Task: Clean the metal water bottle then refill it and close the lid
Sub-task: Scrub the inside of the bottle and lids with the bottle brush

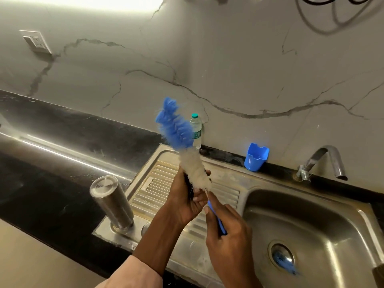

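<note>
Over the sink drainboard | left hand fingers wrap brush bristles | right hand fingers pinch its blue handle | metal bottle stands inverted left.

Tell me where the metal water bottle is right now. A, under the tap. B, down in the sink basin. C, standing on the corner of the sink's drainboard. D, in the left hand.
C: the metal water bottle stands on the near left corner of the drainboard, apart from both hands, which hold the bottle brush.
</note>
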